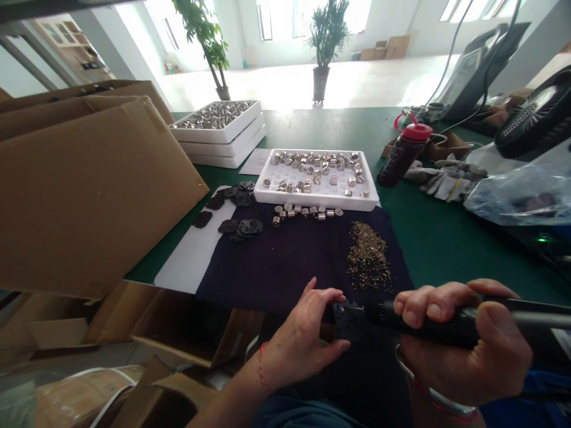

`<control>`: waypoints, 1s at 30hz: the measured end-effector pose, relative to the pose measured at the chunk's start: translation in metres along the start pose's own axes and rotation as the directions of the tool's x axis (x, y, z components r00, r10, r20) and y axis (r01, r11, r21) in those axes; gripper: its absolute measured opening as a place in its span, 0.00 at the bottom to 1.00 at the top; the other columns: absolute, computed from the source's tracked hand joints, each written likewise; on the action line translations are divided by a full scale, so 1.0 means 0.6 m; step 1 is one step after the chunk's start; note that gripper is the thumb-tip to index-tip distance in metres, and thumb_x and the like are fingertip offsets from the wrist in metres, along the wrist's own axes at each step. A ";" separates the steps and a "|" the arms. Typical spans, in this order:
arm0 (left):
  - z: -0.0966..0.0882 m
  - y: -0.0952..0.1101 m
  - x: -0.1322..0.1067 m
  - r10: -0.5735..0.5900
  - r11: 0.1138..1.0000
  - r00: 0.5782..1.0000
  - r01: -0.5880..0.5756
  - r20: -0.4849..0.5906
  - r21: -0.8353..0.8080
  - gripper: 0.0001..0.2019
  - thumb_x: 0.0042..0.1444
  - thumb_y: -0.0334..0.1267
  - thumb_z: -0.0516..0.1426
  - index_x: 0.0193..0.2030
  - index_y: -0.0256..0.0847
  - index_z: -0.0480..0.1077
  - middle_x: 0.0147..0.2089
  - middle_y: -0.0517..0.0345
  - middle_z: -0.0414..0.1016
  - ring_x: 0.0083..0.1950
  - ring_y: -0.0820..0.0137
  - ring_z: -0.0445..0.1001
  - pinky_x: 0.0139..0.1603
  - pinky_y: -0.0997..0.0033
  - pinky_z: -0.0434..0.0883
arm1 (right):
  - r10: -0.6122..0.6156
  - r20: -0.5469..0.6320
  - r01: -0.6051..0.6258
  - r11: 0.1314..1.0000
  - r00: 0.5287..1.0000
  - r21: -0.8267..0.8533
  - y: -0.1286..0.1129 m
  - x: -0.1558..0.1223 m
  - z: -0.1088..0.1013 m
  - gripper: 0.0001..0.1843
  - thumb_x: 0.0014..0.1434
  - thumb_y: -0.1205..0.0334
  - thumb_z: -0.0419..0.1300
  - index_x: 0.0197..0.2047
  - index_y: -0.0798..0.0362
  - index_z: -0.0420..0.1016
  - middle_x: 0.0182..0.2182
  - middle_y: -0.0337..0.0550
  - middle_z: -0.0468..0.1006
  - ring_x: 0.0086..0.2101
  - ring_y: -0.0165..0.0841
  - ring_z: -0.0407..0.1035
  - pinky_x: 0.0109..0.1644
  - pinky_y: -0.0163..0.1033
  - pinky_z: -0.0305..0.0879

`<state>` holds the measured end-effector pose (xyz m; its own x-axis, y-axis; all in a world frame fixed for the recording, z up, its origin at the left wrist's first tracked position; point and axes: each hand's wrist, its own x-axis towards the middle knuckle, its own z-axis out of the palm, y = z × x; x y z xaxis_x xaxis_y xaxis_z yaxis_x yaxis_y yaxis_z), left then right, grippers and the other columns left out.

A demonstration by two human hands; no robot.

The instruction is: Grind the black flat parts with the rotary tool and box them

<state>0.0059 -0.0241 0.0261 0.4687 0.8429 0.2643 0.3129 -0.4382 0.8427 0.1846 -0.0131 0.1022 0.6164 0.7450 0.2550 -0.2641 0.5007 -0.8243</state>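
Observation:
My left hand (307, 327) pinches a dark flat plate (348, 324) between thumb and fingers at the front edge of the table. My right hand (464, 339) is wrapped round a black electric screwdriver (428, 321), lying nearly level, its bit pointing left at the plate. The bit's tip meets the plate near its upper edge; a screw there is too small to make out. Beyond my hands, a pile of small brass-coloured screws (368, 255) lies on the dark cloth (285, 261). Small silvery metal cylinders (306, 211) stand in a row, and black plates (241, 227) lie to the left.
A white tray (316, 202) holds more cylinders, with stacked white trays (223, 148) behind it. A large cardboard box (89, 190) stands at the left. To the right are a red-lidded bottle (404, 151), gloves (446, 178), a plastic bag (521, 196) and a fan (535, 119).

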 end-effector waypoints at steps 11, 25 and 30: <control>0.001 -0.002 -0.001 0.005 1.000 1.000 -0.005 0.001 -0.003 0.42 0.52 0.23 0.72 0.69 0.47 0.59 0.62 0.52 0.77 0.66 0.56 0.77 0.84 0.33 0.51 | 0.024 -0.092 -0.028 0.999 0.995 -0.038 -0.005 -0.004 0.007 0.14 0.50 0.55 0.71 0.38 0.45 0.74 0.18 0.28 0.67 0.15 0.32 0.57 0.19 0.42 0.61; 0.002 -0.001 -0.001 0.008 1.000 1.000 -0.008 -0.003 0.004 0.40 0.53 0.24 0.72 0.68 0.47 0.60 0.62 0.52 0.77 0.65 0.56 0.78 0.84 0.32 0.52 | -0.013 0.102 0.016 1.000 0.995 -0.024 -0.002 0.001 0.013 0.09 0.56 0.59 0.69 0.39 0.47 0.75 0.20 0.29 0.70 0.15 0.31 0.61 0.19 0.40 0.64; 0.000 0.002 0.001 0.014 1.000 1.000 -0.014 0.002 0.006 0.38 0.54 0.24 0.71 0.67 0.46 0.60 0.62 0.50 0.77 0.66 0.56 0.77 0.84 0.33 0.51 | -0.052 0.298 0.065 0.997 0.953 -0.031 -0.006 -0.001 0.034 0.08 0.60 0.63 0.71 0.39 0.49 0.76 0.23 0.31 0.73 0.17 0.31 0.65 0.19 0.40 0.67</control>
<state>0.0063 -0.0241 0.0273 0.4744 0.8360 0.2757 0.3113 -0.4523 0.8358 0.1698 -0.0065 0.1156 0.3799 0.8152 0.4371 -0.2005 0.5339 -0.8214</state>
